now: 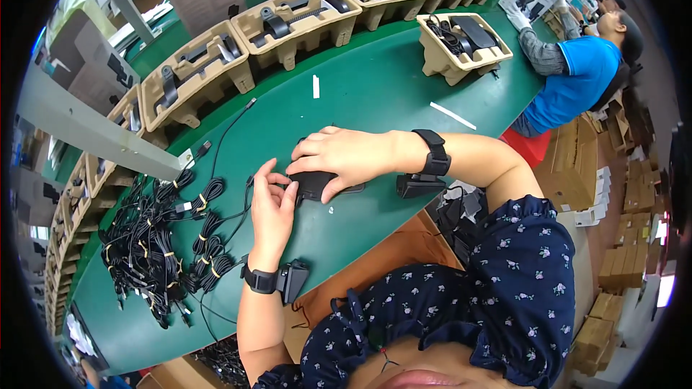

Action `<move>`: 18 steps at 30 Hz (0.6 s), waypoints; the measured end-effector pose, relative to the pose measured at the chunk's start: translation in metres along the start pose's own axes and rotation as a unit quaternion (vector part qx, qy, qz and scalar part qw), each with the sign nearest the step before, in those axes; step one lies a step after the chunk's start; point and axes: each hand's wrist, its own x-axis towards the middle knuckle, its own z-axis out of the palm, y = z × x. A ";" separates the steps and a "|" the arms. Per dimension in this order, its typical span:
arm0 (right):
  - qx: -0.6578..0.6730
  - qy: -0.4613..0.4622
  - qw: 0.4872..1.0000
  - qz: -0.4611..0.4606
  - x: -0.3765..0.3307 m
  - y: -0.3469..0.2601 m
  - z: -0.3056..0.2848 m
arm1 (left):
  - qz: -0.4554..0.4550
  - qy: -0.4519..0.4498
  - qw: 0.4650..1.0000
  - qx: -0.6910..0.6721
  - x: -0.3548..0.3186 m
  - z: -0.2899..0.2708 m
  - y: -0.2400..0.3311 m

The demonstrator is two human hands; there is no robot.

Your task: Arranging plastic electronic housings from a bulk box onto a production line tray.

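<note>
A flat black device [311, 186] lies on the green table in front of me, partly hidden by my hands. My right hand [347, 158] reaches over it from the right, fingers across the top and far side, thumb at the near edge. At its left end, my left hand [272, 205] has curled fingers and thumb closed against it. Whether a small part sits between those left fingertips is hidden. Close to the left hand, a black cable [234, 215] runs toward a pile of bundled black cables [148, 248].
Moulded tan trays [295, 29] holding black parts line the far edge. Another filled tray [461, 50] stands on the table [375, 112] to the right. A grey post [101, 126] rises at left. White strips [453, 115] lie beyond my hands. A co-worker in blue [577, 75] sits far right.
</note>
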 end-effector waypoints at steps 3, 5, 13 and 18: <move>0.023 0.086 0.995 -0.033 -0.003 0.008 0.008 | -0.017 -0.003 0.997 -0.071 0.004 -0.002 -0.003; 0.009 0.179 0.982 -0.064 -0.008 0.021 0.009 | -0.017 -0.013 0.997 -0.074 0.005 0.000 -0.003; -0.516 0.162 0.743 0.394 -0.105 0.131 -0.047 | 0.121 -0.073 0.947 0.289 0.002 0.002 0.033; -0.518 0.117 0.728 0.435 -0.132 0.153 -0.040 | 0.086 -0.064 0.945 0.307 -0.001 0.004 0.028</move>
